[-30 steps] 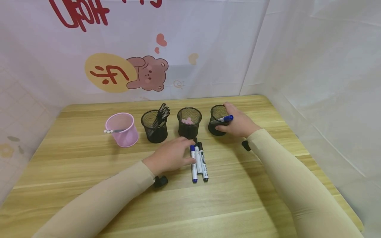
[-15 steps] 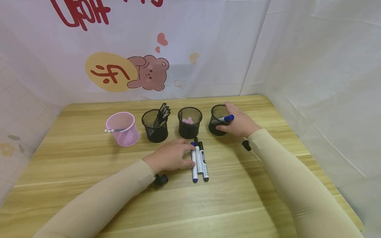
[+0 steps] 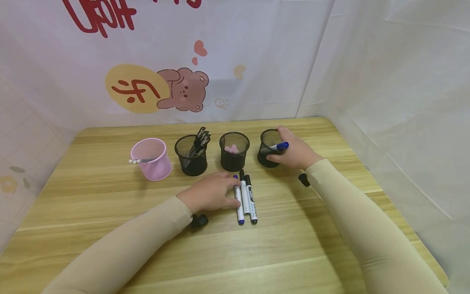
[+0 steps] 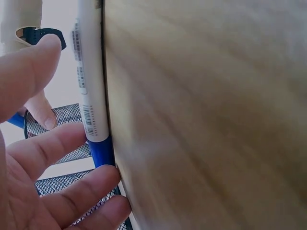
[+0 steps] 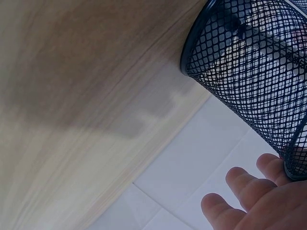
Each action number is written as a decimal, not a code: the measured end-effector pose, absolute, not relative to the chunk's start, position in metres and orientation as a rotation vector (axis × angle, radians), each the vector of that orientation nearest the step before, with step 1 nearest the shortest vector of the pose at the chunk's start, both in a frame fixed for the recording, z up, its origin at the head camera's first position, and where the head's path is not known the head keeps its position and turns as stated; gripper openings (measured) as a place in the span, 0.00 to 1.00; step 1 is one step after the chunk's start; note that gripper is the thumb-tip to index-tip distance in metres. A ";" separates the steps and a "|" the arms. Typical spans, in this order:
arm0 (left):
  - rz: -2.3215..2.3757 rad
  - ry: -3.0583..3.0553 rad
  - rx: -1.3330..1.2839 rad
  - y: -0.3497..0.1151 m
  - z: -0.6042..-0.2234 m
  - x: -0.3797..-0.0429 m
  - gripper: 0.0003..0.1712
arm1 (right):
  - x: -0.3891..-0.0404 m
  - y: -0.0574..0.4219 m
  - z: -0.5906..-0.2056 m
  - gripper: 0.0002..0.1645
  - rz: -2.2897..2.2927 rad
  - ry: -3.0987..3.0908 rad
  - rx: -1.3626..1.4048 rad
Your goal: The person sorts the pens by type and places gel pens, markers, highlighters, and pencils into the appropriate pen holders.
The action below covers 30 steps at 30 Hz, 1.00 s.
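My left hand is beside a white marker with blue ends on the table. In the left wrist view its fingertips touch the marker's blue cap, while the thumb stays apart from it. Two black-capped markers lie side by side just to its right. My right hand holds a black mesh pen cup by its rim, thumb in front and fingers behind. A blue-capped marker leans out of that cup. The right wrist view shows three fingers spread off the mesh.
To the left stand a black mesh cup with pink pieces, another mesh cup full of black pens, and a pink cup with white-tipped sticks. A printed white cloth hangs behind the wooden table.
The blue marker's upper end has shifted slightly left, away from the black-capped ones, as my left fingers moved over it. My right hand and its cup have stayed put.
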<state>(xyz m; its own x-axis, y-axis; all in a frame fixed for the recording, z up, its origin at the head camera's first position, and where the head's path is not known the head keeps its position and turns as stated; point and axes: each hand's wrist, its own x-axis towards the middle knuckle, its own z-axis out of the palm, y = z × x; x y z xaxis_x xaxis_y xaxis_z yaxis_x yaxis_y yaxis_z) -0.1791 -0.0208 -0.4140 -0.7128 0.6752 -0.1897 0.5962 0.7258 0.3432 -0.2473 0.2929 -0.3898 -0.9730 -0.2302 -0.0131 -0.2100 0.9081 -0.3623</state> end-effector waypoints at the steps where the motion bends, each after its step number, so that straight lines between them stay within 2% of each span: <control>1: 0.373 2.629 0.990 -0.021 -0.414 -0.179 0.39 | -0.247 0.293 -0.390 0.68 -0.566 3.015 -0.346; 30: 0.413 2.600 0.802 -0.024 -0.403 -0.181 0.37 | -0.247 0.294 -0.390 0.68 -0.581 3.010 -0.339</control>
<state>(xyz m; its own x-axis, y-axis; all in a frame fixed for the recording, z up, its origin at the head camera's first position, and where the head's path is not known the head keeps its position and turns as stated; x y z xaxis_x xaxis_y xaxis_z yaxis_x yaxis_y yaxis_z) -0.1809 -0.0240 -0.4034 -0.7614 0.5872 -0.2748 0.4731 0.7930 0.3838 -0.2473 0.2935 -0.3901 -0.9743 -0.2249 -0.0147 -0.2033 0.9051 -0.3735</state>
